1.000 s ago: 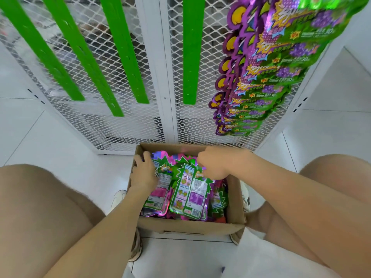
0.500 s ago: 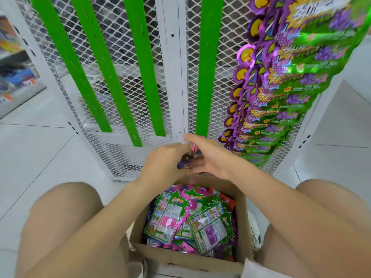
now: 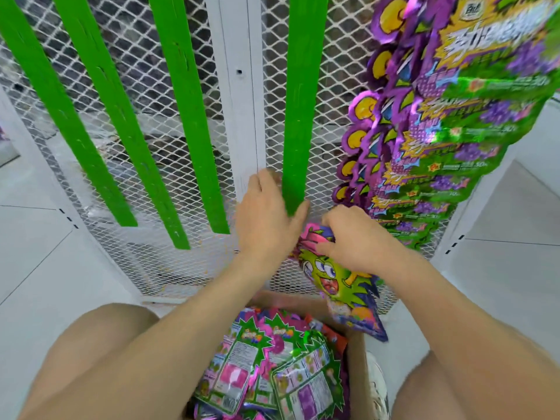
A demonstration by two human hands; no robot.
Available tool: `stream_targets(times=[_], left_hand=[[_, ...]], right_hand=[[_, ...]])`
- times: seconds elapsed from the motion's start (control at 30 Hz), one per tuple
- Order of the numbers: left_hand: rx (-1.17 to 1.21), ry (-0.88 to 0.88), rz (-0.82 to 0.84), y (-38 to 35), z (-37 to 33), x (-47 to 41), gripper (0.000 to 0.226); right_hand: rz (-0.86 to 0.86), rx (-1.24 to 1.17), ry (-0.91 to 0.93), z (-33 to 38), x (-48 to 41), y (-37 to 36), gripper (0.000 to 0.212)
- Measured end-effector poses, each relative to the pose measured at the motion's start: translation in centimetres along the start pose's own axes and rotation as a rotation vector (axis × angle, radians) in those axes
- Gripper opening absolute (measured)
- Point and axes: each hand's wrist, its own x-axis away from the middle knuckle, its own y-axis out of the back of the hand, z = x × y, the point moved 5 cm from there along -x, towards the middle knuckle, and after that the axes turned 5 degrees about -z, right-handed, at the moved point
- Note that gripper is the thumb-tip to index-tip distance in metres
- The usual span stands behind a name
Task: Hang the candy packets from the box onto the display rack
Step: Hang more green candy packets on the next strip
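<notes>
My left hand [image 3: 266, 219] grips the bottom end of a green hanging strip [image 3: 298, 116] on the white mesh display rack [image 3: 242, 95]. My right hand [image 3: 354, 237] pinches the top of a green and pink candy packet [image 3: 342, 289], which hangs just below and right of the strip's end, above the box. The cardboard box [image 3: 359, 377] sits on the floor between my knees with several more candy packets [image 3: 272, 368] lying in it.
Three other bare green strips [image 3: 121, 122] hang on the rack to the left. A strip full of purple and green packets [image 3: 439, 140] hangs at the right. White tiled floor [image 3: 39, 268] surrounds the rack.
Both hands rose from the box to the rack. The right hand lifted a packet out, and the left hand took hold of the green strip's lower end.
</notes>
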Motion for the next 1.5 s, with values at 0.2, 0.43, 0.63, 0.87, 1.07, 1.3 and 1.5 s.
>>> stream_targets(times=[0.2, 0.43, 0.63, 0.87, 1.07, 1.3, 1.5], left_hand=[[0.056, 0.106, -0.167, -2.4, -0.9, -0.2, 0.062], [0.266, 0.145, -0.181, -2.2, 0.1, 0.3, 0.054], [0.294, 0.227, 0.185, -1.0, 2.2, 1.2, 0.036], [0.215, 0.236, 0.563, 0.9, 4.5, 2.9, 0.054], [0.312, 0.398, 0.754, 1.9, 6.4, 3.8, 0.069], [0.407, 0.422, 0.834, 4.0, 5.6, 4.8, 0.048], [0.37, 0.335, 0.79, 4.4, 6.1, 5.4, 0.044]], right_hand=[[0.044, -0.081, 0.023, -0.6, 0.1, 0.6, 0.052], [0.073, -0.119, 0.095, -1.1, 1.2, 0.7, 0.053], [0.333, -0.181, 0.245, -0.5, 2.5, -0.7, 0.034], [0.356, -0.307, 0.191, 0.9, 3.8, -3.6, 0.013], [0.07, -0.556, 0.08, 1.8, 3.5, -3.8, 0.035], [-0.219, -0.59, -0.057, 2.2, 3.4, -3.2, 0.034], [-0.25, -0.579, -0.106, 3.0, 3.9, -3.2, 0.041]])
